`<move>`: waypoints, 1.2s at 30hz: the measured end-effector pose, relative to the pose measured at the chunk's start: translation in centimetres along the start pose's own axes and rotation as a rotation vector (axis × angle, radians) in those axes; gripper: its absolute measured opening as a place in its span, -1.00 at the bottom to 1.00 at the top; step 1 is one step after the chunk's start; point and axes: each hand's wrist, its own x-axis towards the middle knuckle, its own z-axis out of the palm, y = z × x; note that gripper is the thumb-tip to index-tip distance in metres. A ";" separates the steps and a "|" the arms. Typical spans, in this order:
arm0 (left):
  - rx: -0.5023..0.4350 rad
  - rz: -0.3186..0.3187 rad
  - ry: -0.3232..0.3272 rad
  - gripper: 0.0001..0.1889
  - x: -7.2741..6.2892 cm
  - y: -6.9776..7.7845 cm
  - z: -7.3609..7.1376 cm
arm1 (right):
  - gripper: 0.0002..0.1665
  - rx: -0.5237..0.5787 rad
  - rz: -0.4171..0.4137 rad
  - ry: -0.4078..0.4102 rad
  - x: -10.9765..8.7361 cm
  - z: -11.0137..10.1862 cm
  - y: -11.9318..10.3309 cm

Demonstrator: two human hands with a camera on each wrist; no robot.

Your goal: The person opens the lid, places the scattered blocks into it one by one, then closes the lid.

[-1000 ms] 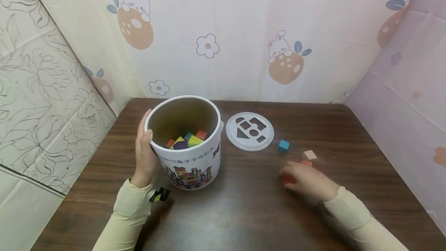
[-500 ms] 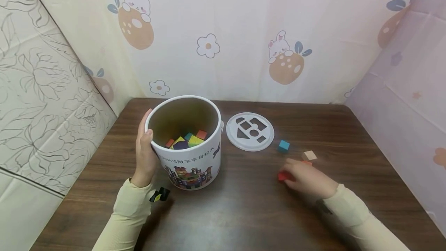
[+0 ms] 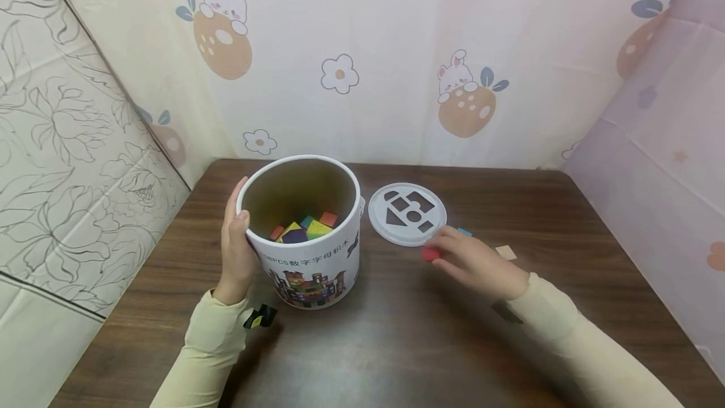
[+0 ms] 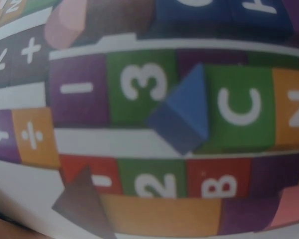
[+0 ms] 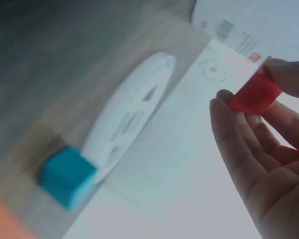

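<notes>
My left hand [image 3: 235, 250] holds the white bucket [image 3: 306, 282] by its left side, thumb near the rim. Coloured wooden blocks [image 3: 306, 230] lie low inside the bucket. In the left wrist view the bucket's printed wall [image 4: 149, 139] fills the picture. Between thumb and fingertips, my right hand [image 3: 478, 263] pinches a red block [image 5: 256, 93], held above the table by the lid's near edge. A blue block [image 5: 67, 174] sits on the table, mostly behind that hand in the head view. Beyond the hand lies a plain wooden block [image 3: 506, 252].
The white lid [image 3: 387, 228] with shaped cut-outs lies flat, right of the bucket. An orange blur [image 5: 5, 219] shows at the right wrist view's lower left corner. A patterned curtain [image 3: 391, 118] hangs behind the dark wooden table [image 3: 374, 357].
My right hand has picked up the red block and carried it left and away from me, toward the bucket. My left hand and the bucket stay put.
</notes>
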 end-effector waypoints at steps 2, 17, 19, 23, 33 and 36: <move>-0.002 0.000 -0.001 -0.39 0.0 0.0 0.0 | -0.63 0.015 -0.019 -0.009 1.1 -0.5 -0.5; 0.027 -0.028 -0.001 -0.39 0.0 0.1 0.1 | -0.54 0.091 -0.081 -0.007 9.2 -5.3 -4.4; 0.026 -0.028 0.000 -0.39 0.0 0.1 0.0 | -0.55 0.103 -0.101 0.011 10.2 -5.7 -4.7; 0.024 -0.028 0.001 -0.39 0.0 0.2 0.0 | -0.56 0.143 -0.144 0.052 12.0 -6.1 -5.3; 0.017 -0.028 0.003 -0.39 0.0 0.2 0.1 | -0.60 0.179 -0.214 0.069 16.4 -5.5 -7.1; 0.024 -0.026 0.002 -0.39 0.0 0.0 0.1 | -0.60 0.159 -0.212 0.026 17.8 -4.8 -7.7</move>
